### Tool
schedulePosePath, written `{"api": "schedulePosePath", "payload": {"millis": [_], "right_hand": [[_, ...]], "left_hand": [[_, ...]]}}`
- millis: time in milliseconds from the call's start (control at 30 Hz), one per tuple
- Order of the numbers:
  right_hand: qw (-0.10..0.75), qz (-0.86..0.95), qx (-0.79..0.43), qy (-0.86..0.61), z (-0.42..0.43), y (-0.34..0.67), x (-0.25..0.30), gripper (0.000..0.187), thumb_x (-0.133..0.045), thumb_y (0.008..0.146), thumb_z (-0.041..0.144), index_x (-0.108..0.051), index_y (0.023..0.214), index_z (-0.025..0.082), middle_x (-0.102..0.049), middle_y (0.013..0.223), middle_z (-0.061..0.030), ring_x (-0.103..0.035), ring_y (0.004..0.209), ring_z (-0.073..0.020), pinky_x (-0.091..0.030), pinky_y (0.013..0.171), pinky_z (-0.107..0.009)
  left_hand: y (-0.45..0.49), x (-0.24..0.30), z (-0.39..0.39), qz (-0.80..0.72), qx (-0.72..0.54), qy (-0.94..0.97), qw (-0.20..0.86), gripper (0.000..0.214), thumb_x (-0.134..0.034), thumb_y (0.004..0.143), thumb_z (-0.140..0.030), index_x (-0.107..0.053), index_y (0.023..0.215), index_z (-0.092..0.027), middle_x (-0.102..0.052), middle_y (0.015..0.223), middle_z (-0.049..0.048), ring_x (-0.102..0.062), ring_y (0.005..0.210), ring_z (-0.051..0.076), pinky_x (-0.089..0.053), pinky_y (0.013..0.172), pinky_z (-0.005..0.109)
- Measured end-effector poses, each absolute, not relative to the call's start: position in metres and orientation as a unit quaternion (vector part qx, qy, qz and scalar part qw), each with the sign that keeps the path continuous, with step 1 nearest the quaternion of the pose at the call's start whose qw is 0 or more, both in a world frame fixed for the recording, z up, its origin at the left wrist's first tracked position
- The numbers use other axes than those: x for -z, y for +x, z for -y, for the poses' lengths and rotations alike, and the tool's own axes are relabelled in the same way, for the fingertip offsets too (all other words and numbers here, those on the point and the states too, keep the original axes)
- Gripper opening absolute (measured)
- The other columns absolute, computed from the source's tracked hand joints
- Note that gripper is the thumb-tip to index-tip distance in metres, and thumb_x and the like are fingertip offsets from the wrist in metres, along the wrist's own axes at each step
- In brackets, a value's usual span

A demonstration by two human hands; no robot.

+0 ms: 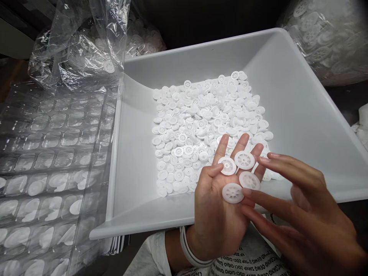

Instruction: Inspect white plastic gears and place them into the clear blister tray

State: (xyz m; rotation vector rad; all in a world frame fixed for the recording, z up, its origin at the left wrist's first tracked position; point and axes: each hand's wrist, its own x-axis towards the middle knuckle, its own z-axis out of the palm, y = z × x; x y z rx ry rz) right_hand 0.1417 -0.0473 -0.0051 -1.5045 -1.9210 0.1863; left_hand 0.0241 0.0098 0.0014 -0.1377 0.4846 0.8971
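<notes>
My left hand (220, 214) is palm up over the front edge of the grey bin (138, 224). Several small white plastic wheels with spokes (232, 193) lie on its palm and fingers, and its thumb rests on the edge of one of them. From the right, my right hand (301, 203) reaches over with its fingers apart. One of its fingertips touches the rim of the lowest wheel, while others are close to my left fingers. Below and beyond my hands, a wide pile of the same white wheels (198, 122) covers part of the bin's floor.
Left of the bin are stacked clear plastic trays (54, 140) with square pockets, the nearer ones holding white pieces. Clear bags of white wheels stand at the back left (77, 53) and back right (330, 42). The bin's raised walls surround the pile.
</notes>
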Motion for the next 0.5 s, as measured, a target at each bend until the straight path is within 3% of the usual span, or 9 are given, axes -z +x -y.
{"api": "schedulePosePath", "payload": {"millis": [367,500], "right_hand": [[0.378,0.743,-0.046,-0.551,0.0517,0.1417,0.0098,0.032,-0.072,0.076,0.014,-0.068,0.106,0.025,-0.051,0.132,-0.0026,-0.050,0.121,-0.0294,-0.050,0.094,-0.045],[0.338,0.738,-0.061,-0.581,0.0507,0.1357,0.0081,0.031,-0.069,0.080,0.014,-0.068,0.108,0.028,-0.053,0.129,-0.0035,-0.049,0.121,-0.0286,-0.050,0.091,-0.043]], "left_hand": [[0.0229,-0.0018,-0.0123,-0.257,-0.414,-0.063,0.871,0.056,-0.038,0.090,-0.031,-0.029,0.145,-0.031,-0.052,0.141,-0.0010,-0.049,0.129,0.019,-0.033,0.115,0.036],[0.0242,-0.0017,-0.0143,-0.253,-0.413,-0.060,0.873,0.056,-0.038,0.089,-0.030,-0.030,0.145,-0.029,-0.053,0.140,0.0002,-0.050,0.128,0.020,-0.032,0.115,0.037]]}}
